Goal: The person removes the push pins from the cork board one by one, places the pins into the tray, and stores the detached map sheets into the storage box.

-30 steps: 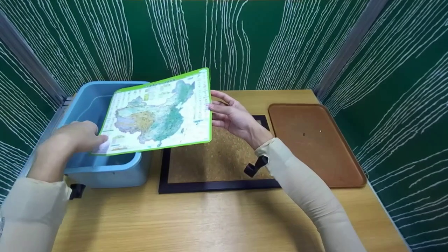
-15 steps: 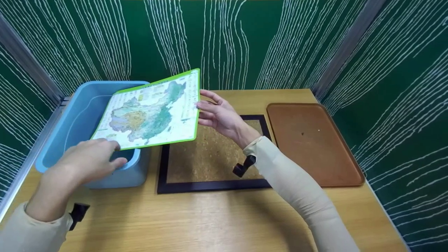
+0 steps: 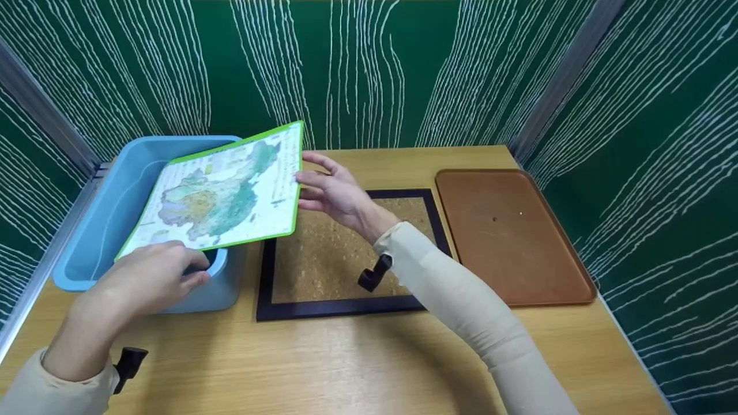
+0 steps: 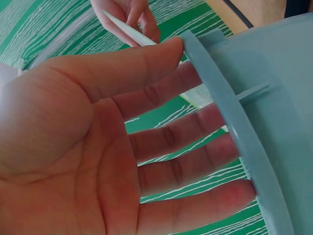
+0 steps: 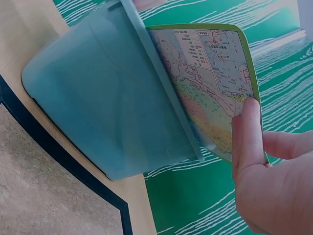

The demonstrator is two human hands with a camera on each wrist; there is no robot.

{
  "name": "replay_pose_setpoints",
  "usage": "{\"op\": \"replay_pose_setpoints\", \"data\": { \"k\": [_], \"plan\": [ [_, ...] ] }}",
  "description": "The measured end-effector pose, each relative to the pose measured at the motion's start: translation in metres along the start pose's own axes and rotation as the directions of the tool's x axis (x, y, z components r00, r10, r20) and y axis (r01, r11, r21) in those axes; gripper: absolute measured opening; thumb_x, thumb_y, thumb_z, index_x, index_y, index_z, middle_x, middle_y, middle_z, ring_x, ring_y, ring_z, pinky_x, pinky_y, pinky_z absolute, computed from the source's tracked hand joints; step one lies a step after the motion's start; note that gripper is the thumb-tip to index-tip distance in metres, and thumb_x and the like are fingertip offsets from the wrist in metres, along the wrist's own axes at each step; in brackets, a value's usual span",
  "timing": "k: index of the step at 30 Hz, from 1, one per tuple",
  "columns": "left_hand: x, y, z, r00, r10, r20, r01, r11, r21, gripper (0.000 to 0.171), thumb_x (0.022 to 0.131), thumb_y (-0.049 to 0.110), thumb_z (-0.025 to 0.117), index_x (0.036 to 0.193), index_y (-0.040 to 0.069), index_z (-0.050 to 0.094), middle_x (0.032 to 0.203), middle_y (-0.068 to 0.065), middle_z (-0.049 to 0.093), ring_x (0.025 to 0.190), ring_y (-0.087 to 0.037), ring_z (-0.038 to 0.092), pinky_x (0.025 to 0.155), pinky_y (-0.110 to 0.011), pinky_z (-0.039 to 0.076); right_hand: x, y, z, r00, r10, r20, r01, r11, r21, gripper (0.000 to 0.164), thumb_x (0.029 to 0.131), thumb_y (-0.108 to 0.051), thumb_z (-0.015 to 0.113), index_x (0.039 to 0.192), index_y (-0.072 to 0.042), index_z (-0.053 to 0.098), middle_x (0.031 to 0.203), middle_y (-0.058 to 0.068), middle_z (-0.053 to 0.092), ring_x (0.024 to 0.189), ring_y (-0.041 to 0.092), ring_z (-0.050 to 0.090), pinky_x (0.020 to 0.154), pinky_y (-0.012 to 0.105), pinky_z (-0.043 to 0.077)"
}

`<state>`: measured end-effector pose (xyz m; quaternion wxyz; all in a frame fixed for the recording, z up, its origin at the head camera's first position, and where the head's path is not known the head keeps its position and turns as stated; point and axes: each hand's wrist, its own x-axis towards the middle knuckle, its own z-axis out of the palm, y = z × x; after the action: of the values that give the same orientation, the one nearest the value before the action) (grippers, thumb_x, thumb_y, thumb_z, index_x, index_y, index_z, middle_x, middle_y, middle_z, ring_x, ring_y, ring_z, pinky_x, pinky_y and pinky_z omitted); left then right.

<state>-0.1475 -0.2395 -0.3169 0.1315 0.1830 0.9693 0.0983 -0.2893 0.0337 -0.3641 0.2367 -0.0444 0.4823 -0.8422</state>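
Observation:
A green-bordered map card (image 3: 230, 193) printed on both sides is tilted over the blue plastic bin (image 3: 210, 291) in the head view. My right hand (image 3: 340, 193) pinches its right edge between thumb and fingers. In the right wrist view, the other printed face of the map card (image 5: 210, 73) shows beyond the bin wall (image 5: 107, 103). My left hand (image 3: 141, 279) is at the bin's near rim, beside the card's lower left corner. The left wrist view shows the left hand's fingers (image 4: 171, 137) nearly straight and spread against the rim (image 4: 225, 88), their tips partly hidden behind it.
A dark-framed cork board (image 3: 346, 259) lies on the wooden table (image 3: 288, 363) to the right of the bin. Farther right is a brown tray (image 3: 513, 248). Green walls with white lines (image 3: 363, 69) enclose the back and sides.
My left hand has let go of the map card's lower left corner and moved to the bin's near rim. The right hand has carried the card leftward over the bin.

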Motion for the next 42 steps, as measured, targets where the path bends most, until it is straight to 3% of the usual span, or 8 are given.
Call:
{"op": "replay_pose_setpoints", "data": {
  "k": [13,20,30,37,42],
  "plan": [
    [-0.003,0.002,0.005,1.0,-0.003,-0.017,0.003,1.0,-0.025,0.02,0.098,0.019,0.068,0.108,0.004,0.076,0.09,-0.002,0.066,0.076,-0.022,0.054,0.064,-0.038,0.044,0.008,0.012,0.014,1.0,0.029,0.004,-0.029,0.998,-0.053,0.044,0.099,-0.003,0.064,0.139,-0.016,0.052,0.118,0.021,0.067,0.095,0.033,0.072,0.072,0.035,0.06],
    [-0.003,0.003,0.004,0.999,-0.033,0.01,0.033,0.999,-0.034,0.023,0.099,0.021,0.069,0.113,0.004,0.075,0.089,-0.003,0.064,0.075,-0.021,0.053,0.061,-0.034,0.043,0.01,0.014,0.017,0.999,0.034,0.018,-0.033,0.998,-0.055,0.044,0.099,-0.005,0.064,0.14,-0.015,0.051,0.119,0.021,0.068,0.098,0.034,0.071,0.07,0.034,0.06],
    [-0.004,0.0,0.006,0.997,0.034,-0.066,-0.034,0.999,-0.002,0.012,0.098,0.017,0.069,0.101,0.008,0.077,0.083,0.002,0.063,0.072,-0.018,0.051,0.06,-0.036,0.042,0.012,0.017,0.023,0.998,0.048,0.03,-0.045,0.995,-0.086,0.045,0.1,-0.007,0.063,0.141,-0.016,0.049,0.122,0.018,0.067,0.099,0.031,0.071,0.07,0.033,0.06],
    [-0.003,0.002,0.006,0.999,-0.001,-0.034,0.001,1.0,-0.012,0.018,0.098,0.019,0.069,0.108,0.006,0.076,0.089,-0.002,0.066,0.075,-0.021,0.053,0.061,-0.035,0.043,0.011,0.015,0.028,0.996,0.081,0.038,-0.079,0.995,-0.064,0.043,0.101,-0.009,0.063,0.141,-0.018,0.05,0.123,0.018,0.067,0.103,0.033,0.07,0.077,0.037,0.059],
    [-0.003,0.002,0.006,1.0,-0.017,-0.018,0.016,1.0,-0.02,0.024,0.098,0.02,0.069,0.113,0.003,0.075,0.094,-0.006,0.067,0.078,-0.023,0.054,0.061,-0.036,0.044,0.013,0.018,0.033,0.996,0.08,0.038,-0.078,0.995,-0.061,0.042,0.1,-0.008,0.064,0.139,-0.018,0.052,0.119,0.019,0.068,0.094,0.03,0.071,0.075,0.037,0.06]
  ]
}}
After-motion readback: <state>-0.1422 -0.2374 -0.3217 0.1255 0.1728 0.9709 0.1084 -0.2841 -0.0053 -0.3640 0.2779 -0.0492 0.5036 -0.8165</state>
